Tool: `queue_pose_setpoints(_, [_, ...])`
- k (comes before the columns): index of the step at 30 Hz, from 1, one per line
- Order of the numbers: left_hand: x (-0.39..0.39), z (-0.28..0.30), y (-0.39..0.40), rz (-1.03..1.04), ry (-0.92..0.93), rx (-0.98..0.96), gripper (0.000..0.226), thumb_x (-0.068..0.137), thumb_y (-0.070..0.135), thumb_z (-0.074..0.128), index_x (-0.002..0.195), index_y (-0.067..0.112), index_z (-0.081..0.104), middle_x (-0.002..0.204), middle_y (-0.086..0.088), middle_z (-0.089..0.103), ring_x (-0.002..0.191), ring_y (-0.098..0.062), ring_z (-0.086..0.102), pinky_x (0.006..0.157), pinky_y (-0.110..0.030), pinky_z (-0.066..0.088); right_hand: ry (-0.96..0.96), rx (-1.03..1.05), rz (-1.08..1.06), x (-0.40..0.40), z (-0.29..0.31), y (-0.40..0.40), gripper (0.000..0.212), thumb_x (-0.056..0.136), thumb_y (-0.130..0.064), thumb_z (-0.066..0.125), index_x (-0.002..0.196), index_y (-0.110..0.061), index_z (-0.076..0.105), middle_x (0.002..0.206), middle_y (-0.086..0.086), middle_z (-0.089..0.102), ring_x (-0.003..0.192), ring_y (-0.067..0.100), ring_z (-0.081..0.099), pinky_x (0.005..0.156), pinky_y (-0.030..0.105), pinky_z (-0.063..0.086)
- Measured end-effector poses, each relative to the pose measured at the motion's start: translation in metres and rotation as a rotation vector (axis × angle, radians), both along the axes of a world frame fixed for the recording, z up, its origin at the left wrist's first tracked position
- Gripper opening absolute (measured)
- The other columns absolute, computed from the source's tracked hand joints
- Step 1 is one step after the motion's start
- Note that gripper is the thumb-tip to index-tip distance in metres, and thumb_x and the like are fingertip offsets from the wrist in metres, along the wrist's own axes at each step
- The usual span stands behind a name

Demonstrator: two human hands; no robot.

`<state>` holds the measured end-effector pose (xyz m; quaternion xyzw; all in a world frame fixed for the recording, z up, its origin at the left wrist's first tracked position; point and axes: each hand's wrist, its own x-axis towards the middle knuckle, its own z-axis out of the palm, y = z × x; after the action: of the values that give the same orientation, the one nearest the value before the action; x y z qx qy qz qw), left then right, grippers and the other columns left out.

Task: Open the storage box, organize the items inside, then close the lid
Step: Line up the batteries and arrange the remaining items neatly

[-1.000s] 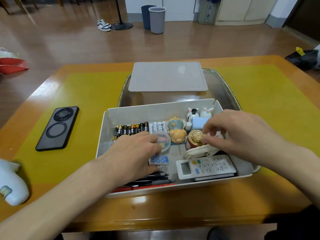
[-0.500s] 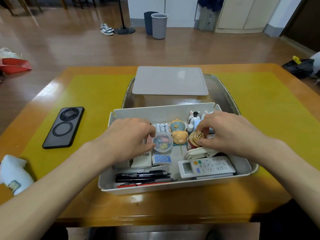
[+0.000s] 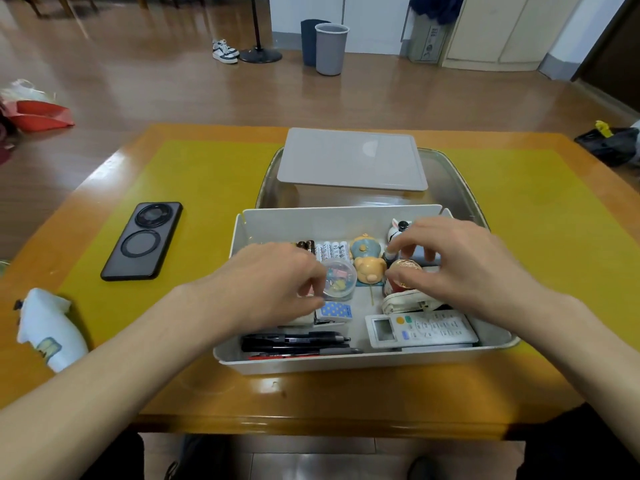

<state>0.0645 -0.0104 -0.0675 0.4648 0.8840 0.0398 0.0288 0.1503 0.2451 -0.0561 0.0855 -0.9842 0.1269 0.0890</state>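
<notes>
Soft, even indoor light filled the room. Glare shone on the glossy tabletop [image 3: 270, 384] and floor [image 3: 145, 81]. Wide-angle distortion bent the edges; the left hand [image 3: 273, 285] was slightly blurred.

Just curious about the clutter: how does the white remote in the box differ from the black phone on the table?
The remote is white, with a small screen and coloured buttons; the phone is black, showing two rings. The remote lies inside the storage box; the phone lies outside on the yellow mat. Both lie flat, untouched.

print on the white batteries [image 3: 331, 250] too blurred to read, no other legible text or labels
</notes>
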Motion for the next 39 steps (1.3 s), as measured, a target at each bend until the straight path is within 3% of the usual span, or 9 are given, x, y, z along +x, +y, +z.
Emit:
queue_pose_setpoints(4, [0.012,-0.001,-0.020,-0.021,-0.155,-0.124,0.019,0.082,0.055,0.066,0.084,0.037,0.059,0.077,0.019,0.059,0.074,-0.003,0.054,0.057,-0.022,0.041,-0.173,-0.005,0.211,0.007,-0.007,-0.029,0.026,0.085,-0.060,0.059,0.091,-0.038,0.070,0.084,-0.022,0.062,0.086,0.000,0.053,0.065,0.030,0.047])
queue_pose_setpoints(7, [0.019,-0.013,-0.025,-0.053,-0.209,-0.231,0.017,0.085,0.047,0.068,0.097,0.035,0.065,0.081,0.017,0.059,0.079,-0.007,0.057,0.065,-0.025,0.047,-0.249,0.051,0.267,0.006,-0.011,-0.035,0.025,0.086,-0.059,0.061,0.095,-0.039,0.072,0.089,-0.022,0.061,0.094,0.000,0.052,0.070,0.032,0.050])
queue_pose_setpoints(15, [0.013,-0.021,-0.019,-0.099,-0.102,-0.326,0.018,0.086,0.046,0.066,0.087,0.028,0.066,0.088,0.008,0.065,0.077,-0.018,0.060,0.062,-0.027,0.047,-0.297,0.046,0.282,0.005,-0.012,-0.023,0.032,0.084,-0.066,0.058,0.098,-0.041,0.074,0.090,-0.022,0.062,0.093,0.003,0.058,0.072,0.029,0.052])
queue_pose_setpoints(19, [0.014,-0.023,-0.020,-0.047,-0.018,-0.358,0.033,0.084,0.047,0.062,0.067,0.025,0.044,0.085,0.007,0.062,0.068,-0.019,0.050,0.051,-0.026,0.032,-0.289,-0.010,0.259,0.003,-0.011,-0.016,0.033,0.087,-0.065,0.053,0.095,-0.041,0.073,0.085,-0.025,0.062,0.089,-0.008,0.054,0.069,0.028,0.052])
queue_pose_setpoints(25, [0.007,-0.019,-0.020,0.017,0.052,-0.285,0.028,0.078,0.060,0.063,0.080,0.032,0.057,0.082,0.015,0.059,0.073,-0.011,0.055,0.047,-0.021,0.029,-0.252,-0.077,0.234,0.002,-0.007,-0.011,0.027,0.091,-0.061,0.052,0.091,-0.041,0.071,0.084,-0.026,0.062,0.083,-0.001,0.057,0.061,0.035,0.053])
queue_pose_setpoints(28, [0.003,-0.021,-0.018,0.019,0.108,-0.272,0.034,0.076,0.064,0.064,0.079,0.034,0.049,0.082,0.017,0.054,0.071,-0.010,0.045,0.046,-0.022,0.019,-0.279,-0.080,0.224,0.001,-0.006,-0.006,0.020,0.088,-0.057,0.060,0.088,-0.041,0.072,0.079,-0.026,0.061,0.076,-0.002,0.056,0.060,0.032,0.051])
queue_pose_setpoints(32, [0.005,-0.019,-0.014,-0.001,0.110,-0.244,0.038,0.078,0.076,0.043,0.081,0.039,0.045,0.078,0.018,0.047,0.070,-0.010,0.041,0.048,-0.024,0.026,-0.298,-0.107,0.166,0.002,0.000,0.005,0.029,0.078,-0.066,0.057,0.084,-0.042,0.073,0.074,-0.025,0.063,0.071,0.002,0.060,0.055,0.027,0.048])
queue_pose_setpoints(35, [0.007,-0.002,-0.015,0.016,0.072,-0.158,0.043,0.078,0.076,0.028,0.076,0.041,0.053,0.067,0.023,0.051,0.053,-0.003,0.036,0.041,-0.019,0.026,-0.303,-0.076,0.140,0.005,-0.002,0.010,0.035,0.077,-0.070,0.050,0.085,-0.044,0.072,0.074,-0.025,0.064,0.072,0.003,0.061,0.056,0.028,0.049])
queue_pose_setpoints(39, [-0.014,0.025,-0.035,0.133,0.063,-0.047,0.047,0.083,0.079,0.028,0.079,0.046,0.060,0.067,0.027,0.056,0.061,0.003,0.054,0.044,-0.026,0.043,-0.256,-0.008,0.139,0.006,-0.003,0.007,0.033,0.084,-0.063,0.050,0.086,-0.040,0.072,0.073,-0.025,0.062,0.070,-0.002,0.057,0.058,0.025,0.046])
